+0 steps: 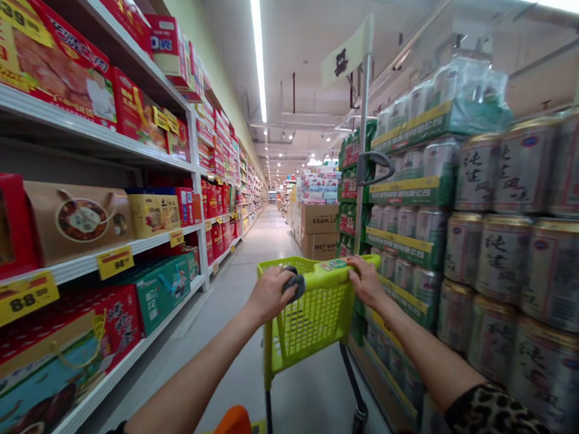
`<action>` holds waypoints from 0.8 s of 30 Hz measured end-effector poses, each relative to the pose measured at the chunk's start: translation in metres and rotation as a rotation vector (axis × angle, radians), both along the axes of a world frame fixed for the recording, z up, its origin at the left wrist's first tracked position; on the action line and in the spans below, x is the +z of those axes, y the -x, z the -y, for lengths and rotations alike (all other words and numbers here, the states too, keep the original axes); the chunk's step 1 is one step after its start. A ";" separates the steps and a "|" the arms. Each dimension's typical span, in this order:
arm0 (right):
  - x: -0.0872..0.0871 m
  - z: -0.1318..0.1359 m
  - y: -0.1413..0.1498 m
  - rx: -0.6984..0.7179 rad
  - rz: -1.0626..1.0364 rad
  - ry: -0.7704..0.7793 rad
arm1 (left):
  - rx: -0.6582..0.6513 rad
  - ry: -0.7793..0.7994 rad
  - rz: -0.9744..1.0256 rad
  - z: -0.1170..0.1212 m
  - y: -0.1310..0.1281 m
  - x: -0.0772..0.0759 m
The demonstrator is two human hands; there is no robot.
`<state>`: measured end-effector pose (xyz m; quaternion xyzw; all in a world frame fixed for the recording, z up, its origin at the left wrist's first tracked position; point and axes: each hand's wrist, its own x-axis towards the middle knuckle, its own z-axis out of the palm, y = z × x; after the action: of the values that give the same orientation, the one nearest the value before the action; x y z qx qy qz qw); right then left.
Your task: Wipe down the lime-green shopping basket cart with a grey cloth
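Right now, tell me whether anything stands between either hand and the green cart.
Nothing visible separates the right hand from the green cart, which it grips at the top. The left hand holds a dark gray object; whether that separates it from the cart, I cannot tell.

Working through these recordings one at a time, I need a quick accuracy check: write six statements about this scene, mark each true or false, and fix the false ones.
1. The right hand touches the shopping cart. True.
2. The left hand is empty. False: it grasps a dark grey thing, too unclear to name.
3. The shopping cart is red. False: it is yellow-green.
4. A flag tops the upright pole. True.
5. Stacked cans stand on the picture's right. True.
6. The right sleeve is plain white. False: it is leopard-print.
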<state>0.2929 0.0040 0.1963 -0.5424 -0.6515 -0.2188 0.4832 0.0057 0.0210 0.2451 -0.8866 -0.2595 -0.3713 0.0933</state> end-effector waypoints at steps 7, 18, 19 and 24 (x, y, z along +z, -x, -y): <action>0.014 0.006 0.005 -0.107 -0.039 0.113 | -0.117 0.151 0.314 -0.009 -0.003 -0.018; 0.013 0.021 0.016 0.030 -0.015 0.110 | -0.215 0.041 0.249 -0.005 -0.062 -0.046; 0.013 0.023 0.007 0.029 -0.028 0.122 | -0.195 0.059 0.268 -0.011 -0.063 -0.051; 0.020 0.040 -0.011 -0.019 -0.054 0.190 | -0.139 0.105 0.279 -0.027 -0.074 -0.069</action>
<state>0.3043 -0.0358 0.2168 -0.5975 -0.6510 -0.1459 0.4449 0.0800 0.0485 0.1763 -0.8460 -0.2271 -0.4821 -0.0161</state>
